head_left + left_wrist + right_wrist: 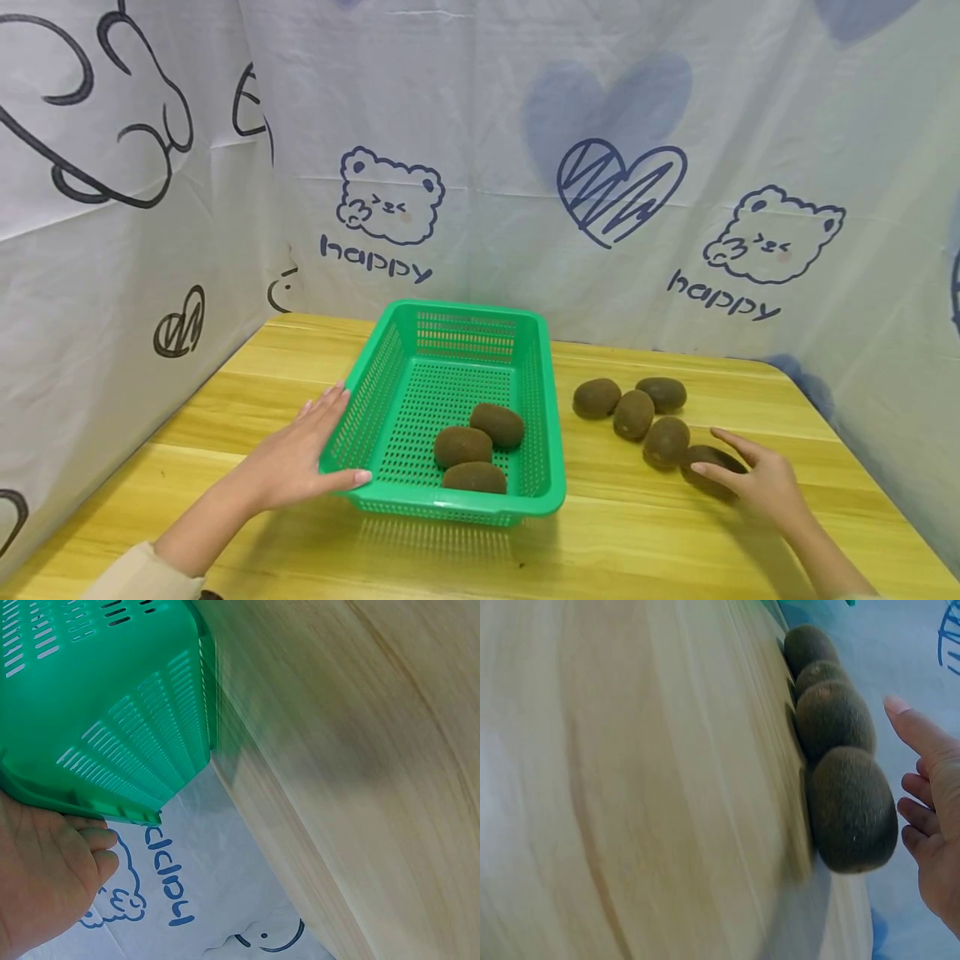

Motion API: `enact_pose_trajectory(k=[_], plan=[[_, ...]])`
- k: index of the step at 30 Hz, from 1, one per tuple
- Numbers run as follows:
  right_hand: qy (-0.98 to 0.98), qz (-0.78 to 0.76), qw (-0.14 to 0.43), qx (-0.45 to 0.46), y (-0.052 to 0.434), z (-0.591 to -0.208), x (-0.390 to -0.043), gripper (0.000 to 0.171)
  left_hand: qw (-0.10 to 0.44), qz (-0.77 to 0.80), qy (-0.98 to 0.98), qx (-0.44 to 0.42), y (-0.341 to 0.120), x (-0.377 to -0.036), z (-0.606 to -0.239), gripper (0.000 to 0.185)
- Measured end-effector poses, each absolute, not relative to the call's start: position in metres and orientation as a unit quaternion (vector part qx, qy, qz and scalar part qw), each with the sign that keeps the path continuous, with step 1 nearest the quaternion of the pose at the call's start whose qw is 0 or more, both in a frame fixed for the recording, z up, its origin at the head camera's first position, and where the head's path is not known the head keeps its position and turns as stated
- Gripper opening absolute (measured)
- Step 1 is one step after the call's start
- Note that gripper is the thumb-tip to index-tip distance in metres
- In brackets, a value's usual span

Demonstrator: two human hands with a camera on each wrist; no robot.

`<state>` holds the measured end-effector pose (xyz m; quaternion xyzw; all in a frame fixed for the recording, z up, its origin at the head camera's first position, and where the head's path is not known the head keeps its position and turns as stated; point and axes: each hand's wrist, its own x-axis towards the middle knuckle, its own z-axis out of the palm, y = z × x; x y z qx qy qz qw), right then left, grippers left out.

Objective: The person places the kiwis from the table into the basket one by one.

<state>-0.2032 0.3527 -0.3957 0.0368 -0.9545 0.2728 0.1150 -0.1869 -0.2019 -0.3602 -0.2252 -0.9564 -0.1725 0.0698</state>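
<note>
My left hand [300, 458] rests against the near left corner of a green plastic basket [557, 433], with its thumb by the front rim and its fingers extended along the left side. Three brown kiwis lie in the basket's near right part; one is the front kiwi [475, 477]. On the right, my right hand [768, 487] is spread over the nearest table kiwi [712, 462], thumb and forefinger apart. From the right wrist view, a gap shows between that kiwi [853, 814] and the fingers. The left wrist view has the left hand [49, 870] touching the basket's rim.
Several more kiwis, among them a far left kiwi [597, 398], form a loose cluster right of the basket on the wooden table [622, 542]. A white printed cloth [495, 242] hangs behind and along the sides.
</note>
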Motion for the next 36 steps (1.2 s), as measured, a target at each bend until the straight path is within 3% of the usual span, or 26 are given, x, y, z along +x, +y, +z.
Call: enact_pose_trajectory(k=[23, 36], plan=[[-0.961, 0.275, 0.003, -0.004, 0.382, -0.415, -0.209, 0.078, 0.063, -0.176, -0.958, -0.217, -0.203, -0.189, -0.363, 0.101], [-0.962, 0.272, 0.002, 0.013, 0.384, -0.415, -0.207, 0.077, 0.065, -0.178, -0.957, -0.221, -0.202, -0.187, -0.362, 0.1]])
